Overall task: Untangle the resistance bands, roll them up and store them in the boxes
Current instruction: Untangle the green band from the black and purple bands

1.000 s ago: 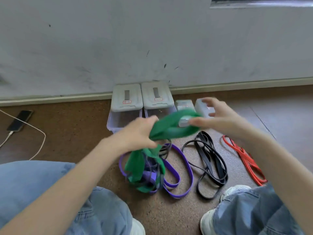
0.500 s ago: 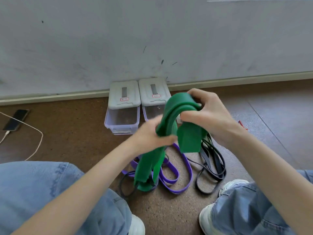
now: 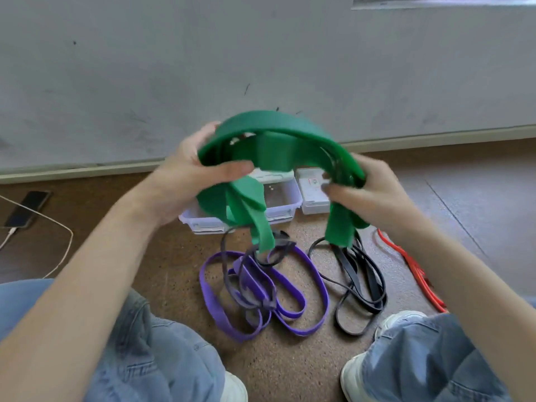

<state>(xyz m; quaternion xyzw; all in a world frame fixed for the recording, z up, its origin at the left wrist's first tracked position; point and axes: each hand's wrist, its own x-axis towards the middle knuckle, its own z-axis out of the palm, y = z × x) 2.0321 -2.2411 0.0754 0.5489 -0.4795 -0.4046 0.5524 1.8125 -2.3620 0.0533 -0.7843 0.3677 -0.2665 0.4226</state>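
Note:
A wide green resistance band (image 3: 278,132) arches in the air between both hands. My left hand (image 3: 185,175) grips its left end, and my right hand (image 3: 362,195) grips the right end. Loose green tails hang down from each grip. On the floor below lies a purple band (image 3: 290,309) tangled with a thin dark band (image 3: 229,274). A black band (image 3: 359,280) lies to the right of it, and a red band (image 3: 417,274) lies farther right. Behind the green band stand clear plastic boxes (image 3: 281,195), one with a white lid (image 3: 313,187).
A grey wall with a pale baseboard (image 3: 87,168) runs close behind the boxes. A phone (image 3: 27,207) on a white charging cable (image 3: 62,250) lies on the brown floor at the left. My jeans-clad knees and white shoes (image 3: 394,323) frame the bands.
The green band has come up off the floor pile and is spread wide. My hands moved apart, the left going left and up, the right going right. The purple band stays on the floor.

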